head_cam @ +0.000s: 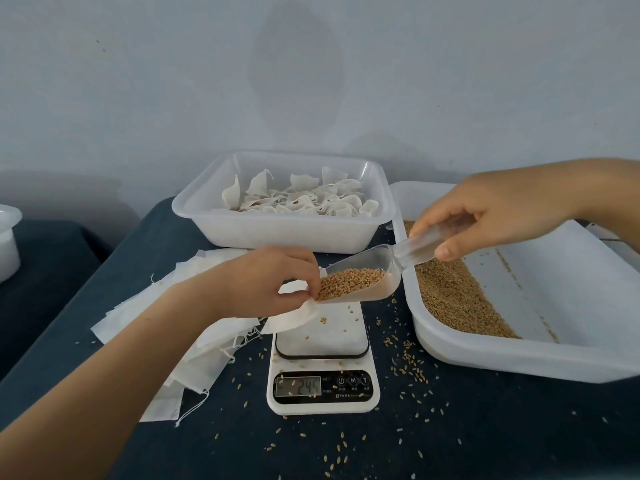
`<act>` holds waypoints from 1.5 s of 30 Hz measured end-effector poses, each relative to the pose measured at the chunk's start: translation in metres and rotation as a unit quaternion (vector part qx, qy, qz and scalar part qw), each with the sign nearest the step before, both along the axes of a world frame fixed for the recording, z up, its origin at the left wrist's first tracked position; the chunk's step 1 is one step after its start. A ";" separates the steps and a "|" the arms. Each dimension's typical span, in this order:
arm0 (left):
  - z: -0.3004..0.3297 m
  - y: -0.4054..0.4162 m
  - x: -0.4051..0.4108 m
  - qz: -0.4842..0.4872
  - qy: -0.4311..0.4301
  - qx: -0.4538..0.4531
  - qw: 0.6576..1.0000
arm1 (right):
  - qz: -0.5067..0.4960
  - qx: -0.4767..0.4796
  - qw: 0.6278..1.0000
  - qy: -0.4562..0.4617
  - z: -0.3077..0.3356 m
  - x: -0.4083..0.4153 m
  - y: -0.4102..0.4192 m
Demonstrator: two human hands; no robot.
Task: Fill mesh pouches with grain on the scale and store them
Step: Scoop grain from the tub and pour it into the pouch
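Reading "24.5", scale display (298, 387)

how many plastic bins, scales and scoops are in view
plastic bins: 3 (filled pouches bin, grain bin, one at the left edge)
scale: 1
scoop: 1
total: 5

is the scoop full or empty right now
Loaded: the clear scoop holds a heap of grain, its mouth at the pouch above the scale.
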State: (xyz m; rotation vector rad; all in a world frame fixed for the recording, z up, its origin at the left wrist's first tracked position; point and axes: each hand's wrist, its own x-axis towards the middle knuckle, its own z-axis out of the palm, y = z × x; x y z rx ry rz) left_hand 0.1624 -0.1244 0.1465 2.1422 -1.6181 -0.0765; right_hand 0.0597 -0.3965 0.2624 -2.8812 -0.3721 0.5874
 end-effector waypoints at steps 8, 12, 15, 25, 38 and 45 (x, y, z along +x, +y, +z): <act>0.001 -0.003 -0.002 -0.005 0.000 -0.008 1.000 | 0.000 -0.052 0.999 -0.006 0.013 0.005 0.012; 0.002 -0.003 -0.002 -0.004 0.005 -0.007 1.000 | 0.000 -0.071 0.997 -0.002 0.017 0.004 0.016; 0.002 -0.003 -0.002 -0.005 0.006 -0.006 1.000 | -0.008 -0.077 0.997 0.002 0.019 0.004 0.018; 0.002 -0.005 -0.003 -0.006 0.001 -0.015 1.000 | -0.032 -0.089 0.995 0.011 0.033 0.008 0.031; 0.001 -0.009 -0.005 -0.007 -0.013 -0.009 1.000 | -0.033 -0.178 0.984 0.006 0.052 0.012 0.060; 0.004 -0.008 -0.004 0.007 -0.021 -0.004 1.000 | -0.060 -0.171 0.980 -0.079 0.052 0.013 0.069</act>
